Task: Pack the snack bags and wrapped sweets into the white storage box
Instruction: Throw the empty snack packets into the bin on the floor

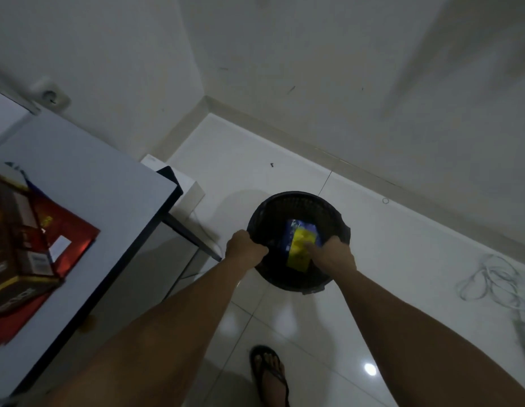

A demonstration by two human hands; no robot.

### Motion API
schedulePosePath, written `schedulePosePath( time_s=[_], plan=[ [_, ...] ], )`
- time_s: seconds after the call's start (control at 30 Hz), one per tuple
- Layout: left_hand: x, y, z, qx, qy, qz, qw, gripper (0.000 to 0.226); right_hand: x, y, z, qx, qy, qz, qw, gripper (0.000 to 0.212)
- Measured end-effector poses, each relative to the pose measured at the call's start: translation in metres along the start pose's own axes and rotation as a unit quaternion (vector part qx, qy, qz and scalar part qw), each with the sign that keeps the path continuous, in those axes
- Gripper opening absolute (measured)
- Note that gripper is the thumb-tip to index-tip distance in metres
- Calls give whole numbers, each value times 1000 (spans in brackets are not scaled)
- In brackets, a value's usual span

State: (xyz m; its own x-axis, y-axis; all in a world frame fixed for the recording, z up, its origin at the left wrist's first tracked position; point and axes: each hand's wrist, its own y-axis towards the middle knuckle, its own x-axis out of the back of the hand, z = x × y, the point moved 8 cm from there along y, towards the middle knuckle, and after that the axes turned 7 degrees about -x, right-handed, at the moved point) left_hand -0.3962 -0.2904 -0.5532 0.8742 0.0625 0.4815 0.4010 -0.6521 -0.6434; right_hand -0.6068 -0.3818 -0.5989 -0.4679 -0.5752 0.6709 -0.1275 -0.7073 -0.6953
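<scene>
Head view, dim light, some blur. Yellow-and-blue snack bag [300,245] lies inside a black mesh bin [296,207] standing on the white tiled floor [387,254]. Right hand [333,255] reaches into the bin, fingers down on the near edge of the bag; whether that grip has closed on the bag cannot be told. Left hand [246,246] curled over the bin's rim, clamped on it, just left of the bag. Beyond the left grip, further left: white worktop [88,177] with a brown carton [17,245] lying on red packaging [70,239]. Right of the right grip, well apart: loose white cables [490,277] on the floor. Below both grips, between the forearms: a foot in a black sandal [268,374].
</scene>
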Motion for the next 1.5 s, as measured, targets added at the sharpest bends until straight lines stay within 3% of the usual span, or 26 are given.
schedulePosePath(
  time_s=[0.1, 0.23, 0.33, 0.4, 0.57, 0.8, 1.0, 1.1, 1.27, 1.37, 1.5],
  plan=[
    [21, -14, -16, -12, 9, 4, 1000, 53, 11, -16, 15, 38, -7, 24, 999, 60],
    [67, -42, -42, -48, 10, -10, 999, 18, 39, -58, 52, 98, -45, 13, 994, 46],
    [109, -76, -61, -78, 11, -15, 997, 41, 62, -107, 94, 150, -81, 0, 985, 33],
    [138, -102, -69, -91, 0, -20, 996, 50, 73, -145, 124, 187, -99, -10, 977, 35],
    [216, -166, -67, -119, -47, -60, 990, 27, 76, -232, 190, 273, -103, -9, 956, 56],
    [319, -239, -5, -100, -81, -146, 981, 17, 35, -338, 261, 357, -132, 22, 924, 61],
    [383, -253, 87, -31, -148, -283, 947, 6, -36, -400, 301, 399, -146, 55, 904, 62],
    [386, -251, 130, 25, -187, -301, 935, 9, -74, -412, 308, 402, -148, 59, 902, 69],
    [351, -238, 172, 109, -340, -261, 897, 15, -112, -407, 304, 386, -180, 15, 905, 108],
    [334, -225, 174, 110, -425, -254, 862, 10, -118, -398, 298, 368, -139, 30, 919, 98],
    [325, -209, 168, 88, -508, -256, 818, 30, -119, -387, 295, 372, -91, 46, 922, 86]
  ],
)
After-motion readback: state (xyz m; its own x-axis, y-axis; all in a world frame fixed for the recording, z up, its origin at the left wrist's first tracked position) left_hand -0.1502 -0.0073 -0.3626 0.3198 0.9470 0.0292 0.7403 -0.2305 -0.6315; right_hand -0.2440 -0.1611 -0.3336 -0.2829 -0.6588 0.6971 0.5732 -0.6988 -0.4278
